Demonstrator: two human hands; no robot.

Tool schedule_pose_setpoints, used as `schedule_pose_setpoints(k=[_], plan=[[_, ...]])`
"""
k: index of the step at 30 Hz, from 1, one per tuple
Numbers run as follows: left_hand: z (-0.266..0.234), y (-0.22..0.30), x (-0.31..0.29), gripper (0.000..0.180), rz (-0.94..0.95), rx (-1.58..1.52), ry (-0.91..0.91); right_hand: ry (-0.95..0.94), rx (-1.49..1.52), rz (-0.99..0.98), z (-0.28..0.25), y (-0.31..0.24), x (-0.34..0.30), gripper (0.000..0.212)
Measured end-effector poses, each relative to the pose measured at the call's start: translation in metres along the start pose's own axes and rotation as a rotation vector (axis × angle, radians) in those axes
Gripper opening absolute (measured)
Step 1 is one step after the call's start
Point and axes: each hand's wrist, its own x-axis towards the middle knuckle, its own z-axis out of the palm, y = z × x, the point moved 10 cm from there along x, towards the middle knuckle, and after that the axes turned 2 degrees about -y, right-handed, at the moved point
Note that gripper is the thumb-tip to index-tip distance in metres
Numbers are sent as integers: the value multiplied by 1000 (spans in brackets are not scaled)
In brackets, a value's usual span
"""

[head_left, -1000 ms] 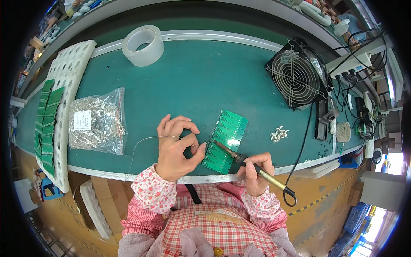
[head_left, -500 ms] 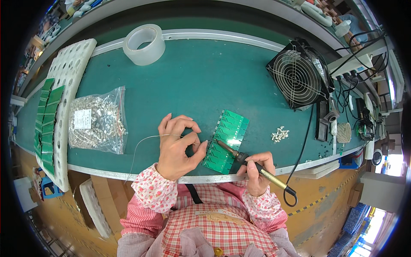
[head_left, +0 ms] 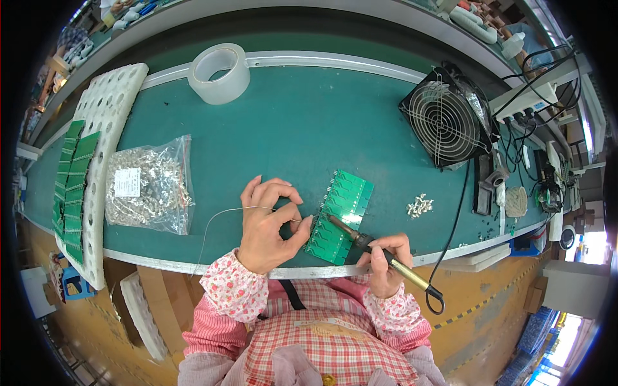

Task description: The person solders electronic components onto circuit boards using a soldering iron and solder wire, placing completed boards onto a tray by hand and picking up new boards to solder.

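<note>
My right hand (head_left: 389, 262) is closed round the handle of a soldering iron (head_left: 364, 240), with its tip angled over a green circuit board (head_left: 339, 222). That board lies flat near the table's front edge, a row of metal pins along its left side. My left hand (head_left: 271, 222) pinches a thin solder wire (head_left: 210, 223) between thumb and forefinger, close to the board's pin edge. The wire loops away to the left and hangs down past the table edge. Whether the iron's tip touches the board, I cannot tell.
Small metal parts (head_left: 420, 206) lie loose right of the board. A black fan (head_left: 444, 119) stands behind them. At left are a clear bag of metal parts (head_left: 149, 186) and a white foam tray (head_left: 114, 96) holding green boards (head_left: 76, 186). A tape roll (head_left: 219, 74) sits at the back.
The whole scene sits slightly lower in the picture. The iron's tip has shifted slightly to the right over the board; both hands keep their grips.
</note>
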Motion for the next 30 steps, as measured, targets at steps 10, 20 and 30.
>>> schedule_pose_setpoints(k=[10, 20, 30], plan=[[-4, -7, -4, 26, -6, -105, -32, 43, 107, 4, -6, 2, -12, 15], [2, -3, -3, 26, 17, -118, -76, 44, 66, -6, -3, 1, -9, 12], [3, -2, -3, 27, 18, -56, -72, -1, 11, -60, 2, -1, -7, 11]])
